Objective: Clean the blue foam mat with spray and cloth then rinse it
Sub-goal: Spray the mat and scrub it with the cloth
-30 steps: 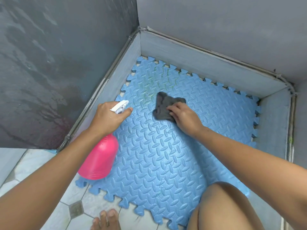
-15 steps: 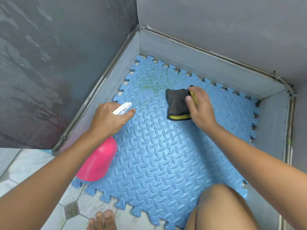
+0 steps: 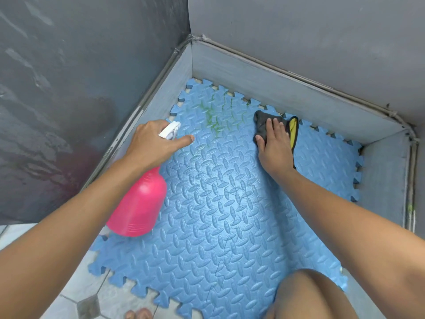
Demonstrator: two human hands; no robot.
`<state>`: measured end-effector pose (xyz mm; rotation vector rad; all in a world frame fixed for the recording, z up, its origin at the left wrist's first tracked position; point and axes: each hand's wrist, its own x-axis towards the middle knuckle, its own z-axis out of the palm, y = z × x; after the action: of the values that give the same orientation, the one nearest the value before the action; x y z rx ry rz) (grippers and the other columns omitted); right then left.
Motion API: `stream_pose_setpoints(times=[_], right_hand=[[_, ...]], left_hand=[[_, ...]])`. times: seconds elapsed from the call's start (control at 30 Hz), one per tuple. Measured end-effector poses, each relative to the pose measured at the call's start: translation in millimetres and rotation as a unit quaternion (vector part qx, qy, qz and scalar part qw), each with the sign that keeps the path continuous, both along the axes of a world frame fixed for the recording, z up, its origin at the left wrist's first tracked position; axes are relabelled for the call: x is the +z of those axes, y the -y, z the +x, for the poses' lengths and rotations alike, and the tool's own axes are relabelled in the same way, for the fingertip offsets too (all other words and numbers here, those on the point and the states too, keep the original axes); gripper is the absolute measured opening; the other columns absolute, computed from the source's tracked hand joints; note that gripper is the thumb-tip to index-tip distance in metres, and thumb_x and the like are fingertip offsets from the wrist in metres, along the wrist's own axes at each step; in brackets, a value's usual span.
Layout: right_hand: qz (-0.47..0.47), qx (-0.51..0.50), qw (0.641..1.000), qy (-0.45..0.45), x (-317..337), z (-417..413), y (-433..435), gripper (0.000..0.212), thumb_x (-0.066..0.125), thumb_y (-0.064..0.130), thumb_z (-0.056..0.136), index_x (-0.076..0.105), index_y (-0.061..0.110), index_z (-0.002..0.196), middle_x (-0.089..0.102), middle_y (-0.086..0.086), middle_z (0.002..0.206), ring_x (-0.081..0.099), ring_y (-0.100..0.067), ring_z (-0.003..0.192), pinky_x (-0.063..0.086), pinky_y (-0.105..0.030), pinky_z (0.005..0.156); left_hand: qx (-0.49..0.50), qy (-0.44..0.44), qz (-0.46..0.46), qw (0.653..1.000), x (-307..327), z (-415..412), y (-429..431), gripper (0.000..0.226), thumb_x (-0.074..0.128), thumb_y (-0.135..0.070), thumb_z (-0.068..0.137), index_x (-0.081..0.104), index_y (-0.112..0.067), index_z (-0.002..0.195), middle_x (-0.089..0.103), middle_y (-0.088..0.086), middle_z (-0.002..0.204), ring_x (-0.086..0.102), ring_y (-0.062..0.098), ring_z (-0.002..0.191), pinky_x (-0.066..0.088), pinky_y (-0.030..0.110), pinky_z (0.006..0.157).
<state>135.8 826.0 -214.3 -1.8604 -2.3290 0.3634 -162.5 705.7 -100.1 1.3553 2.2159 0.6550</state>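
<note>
The right hand presses flat, fingers spread, on the cloth. The green stain on the mat lies at ten o'clock from it, nearer the left hand, which grips the spray bottle.

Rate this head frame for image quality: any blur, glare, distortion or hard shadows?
Head view: even, soft light with no hard shadows; the blue foam mat shows sharp texture, with a mild sheen mid-mat. Wide-angle bend curves the wall edges and stretches both forearms. The left hand and right hand are crisp; only the toes at the bottom edge look soft.
</note>
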Motion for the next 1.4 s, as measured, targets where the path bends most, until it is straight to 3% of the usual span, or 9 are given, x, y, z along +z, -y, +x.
stream_pose_setpoints(times=[0.13,0.33,0.47,0.67,0.8,0.9,1.03,1.17,1.4], right_hand=[[0.025,0.005,1.0,-0.003,-3.7,0.5,0.4,0.062,0.033,0.045,0.107,0.025,0.013,0.159,0.023,-0.012,0.165,0.017,-0.03,0.154,0.011,-0.043,0.126],[0.036,-0.006,0.999,-0.003,-4.4,-3.0,3.7,0.06,0.031,0.044,0.107,0.026,0.012,0.158,0.024,-0.011,0.165,0.018,-0.028,0.154,0.011,-0.042,0.126],[0.043,-0.009,0.999,0.004,-4.7,-4.9,5.5,0.06,0.029,0.043,0.107,0.027,0.012,0.158,0.026,-0.011,0.165,0.019,-0.029,0.153,0.012,-0.043,0.126],[0.049,-0.014,0.999,0.015,-7.8,-6.1,4.9,0.06,0.029,0.043,0.107,0.028,0.012,0.158,0.027,-0.011,0.164,0.021,-0.029,0.153,0.013,-0.043,0.126],[0.046,-0.017,0.999,0.016,-9.0,-6.2,5.6,0.06,0.028,0.043,0.107,0.026,0.012,0.158,0.027,-0.01,0.164,0.02,-0.028,0.153,0.014,-0.044,0.126],[0.046,-0.017,0.999,0.019,-9.1,-6.3,6.1,0.06,0.026,0.044,0.107,0.025,0.013,0.159,0.025,-0.009,0.165,0.019,-0.027,0.153,0.013,-0.044,0.126],[0.047,-0.015,0.999,0.023,-9.2,-5.5,6.0,0.06,0.025,0.043,0.107,0.024,0.013,0.159,0.025,-0.01,0.165,0.019,-0.027,0.153,0.014,-0.044,0.126],[0.047,-0.016,0.998,0.025,-9.1,-5.2,5.6,0.06,0.024,0.044,0.107,0.024,0.013,0.159,0.025,-0.01,0.165,0.019,-0.027,0.153,0.014,-0.044,0.126],[0.046,-0.016,0.999,0.024,-9.6,-5.5,6.1,0.06,0.023,0.044,0.108,0.024,0.013,0.159,0.025,-0.009,0.165,0.018,-0.027,0.154,0.013,-0.043,0.126]], left_hand=[[0.038,0.014,0.02,0.999,-2.4,-3.0,-1.2,0.069,0.066,-0.07,0.073,0.066,-0.001,0.066,0.066,0.023,0.066,0.063,0.039,0.066,0.052,0.046,0.061],[-0.003,0.036,0.045,0.998,6.3,4.7,-3.8,0.062,0.079,-0.056,0.079,0.052,-0.001,0.068,0.049,0.01,0.057,0.043,0.03,0.057,0.038,0.038,0.057],[-0.007,0.037,0.055,0.998,9.7,11.2,-0.3,0.068,0.072,-0.063,0.076,0.053,0.001,0.063,0.059,0.025,0.061,0.058,0.04,0.059,0.051,0.048,0.062],[-0.026,0.045,0.061,0.997,11.6,12.2,-1.5,0.049,0.082,-0.05,0.08,0.052,-0.016,0.063,0.055,-0.003,0.056,0.05,0.003,0.051,0.04,0.021,0.056],[-0.048,0.056,0.04,0.996,4.9,13.9,-1.7,0.063,0.073,-0.061,0.075,0.056,-0.002,0.063,0.058,0.014,0.054,0.052,0.028,0.054,0.047,0.04,0.059],[-0.033,0.041,0.048,0.997,2.9,17.1,-0.3,0.067,0.075,-0.06,0.075,0.041,-0.005,0.059,0.04,0.011,0.053,0.037,0.023,0.052,0.035,0.035,0.054],[-0.1,0.06,0.002,0.993,7.9,16.5,-4.1,0.057,0.082,-0.055,0.079,0.05,-0.009,0.064,0.052,0.004,0.056,0.042,0.011,0.052,0.037,0.026,0.057],[-0.043,0.028,-0.011,0.999,4.2,18.1,-5.7,0.064,0.072,-0.061,0.077,0.058,0.0,0.065,0.065,0.018,0.059,0.067,0.031,0.06,0.057,0.044,0.065],[-0.112,0.04,-0.035,0.992,6.7,19.8,-2.4,0.056,0.076,-0.055,0.08,0.056,-0.005,0.064,0.058,0.003,0.053,0.05,0.014,0.052,0.042,0.031,0.062]])
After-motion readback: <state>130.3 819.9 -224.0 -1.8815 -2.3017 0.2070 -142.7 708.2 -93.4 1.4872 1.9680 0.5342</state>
